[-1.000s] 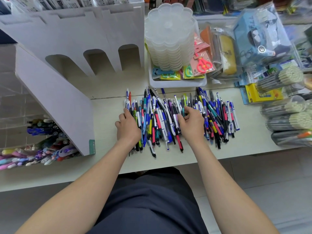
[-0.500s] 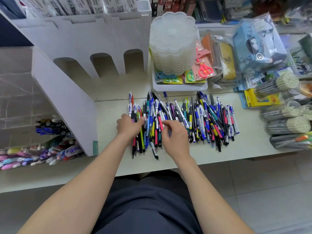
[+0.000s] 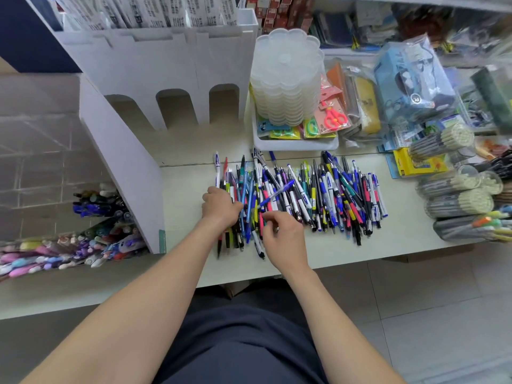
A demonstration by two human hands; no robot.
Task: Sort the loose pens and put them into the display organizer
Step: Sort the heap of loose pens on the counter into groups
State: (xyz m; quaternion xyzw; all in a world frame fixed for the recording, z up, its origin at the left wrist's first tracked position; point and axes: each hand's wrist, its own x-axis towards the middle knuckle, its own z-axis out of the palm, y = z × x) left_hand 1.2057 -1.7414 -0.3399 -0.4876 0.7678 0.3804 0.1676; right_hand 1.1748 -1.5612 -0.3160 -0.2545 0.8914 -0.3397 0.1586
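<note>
Gripping a bundle at the left end of the pens with the left hand, fingers curled round it. Curling the right hand just beside; cannot tell whether its fingers pinch anything. Lying packed in a row on the surface, long axes running near-to-far, with one blue pen slanting toward the far right. Standing well left: the display organizer.

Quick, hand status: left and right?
Left hand: grips a bundle of pens.
Right hand: pinches one blue pen.
</note>
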